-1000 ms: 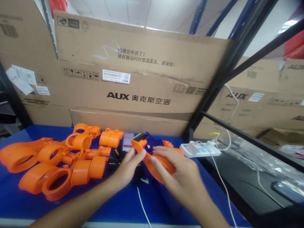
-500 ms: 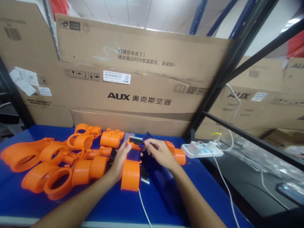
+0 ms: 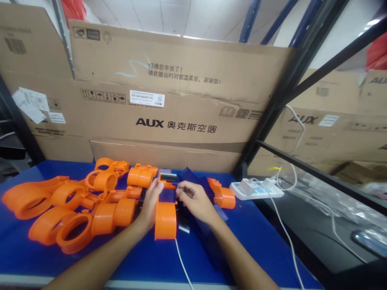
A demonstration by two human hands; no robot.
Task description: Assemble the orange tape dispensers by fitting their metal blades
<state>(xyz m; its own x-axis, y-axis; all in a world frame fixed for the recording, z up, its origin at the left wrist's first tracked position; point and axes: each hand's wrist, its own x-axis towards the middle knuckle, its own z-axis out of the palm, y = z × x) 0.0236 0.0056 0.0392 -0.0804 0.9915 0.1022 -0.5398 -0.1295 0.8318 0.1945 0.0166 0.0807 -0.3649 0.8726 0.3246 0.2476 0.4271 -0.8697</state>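
My left hand (image 3: pixel 150 204) is closed around the side of an orange plastic tape dispenser (image 3: pixel 165 221), its thumb near the upper end. A black strip with a silvery edge (image 3: pixel 168 177) sits across that end. My right hand (image 3: pixel 195 201) is at the dispenser's upper right side, thumb and fingertips pinched together. What lies between those fingertips is too small to make out. Dark blue plastic film (image 3: pixel 208 237) lies under and beside my right hand. Another dark strip with a shiny edge (image 3: pixel 184 228) shows below, partly hidden by the dispenser.
Several orange dispensers (image 3: pixel 74 233) crowd the left of the blue table (image 3: pixel 127 262); another orange dispenser (image 3: pixel 225 197) lies to the right. A white power strip (image 3: pixel 256 189) with cables is at the right edge. A cardboard panel (image 3: pixel 181 104) stands behind.
Both hands and the dispenser have shifted slightly left in the picture. My right hand remains pinched beside the dispenser's upper end, and more of the orange dispenser behind it shows.
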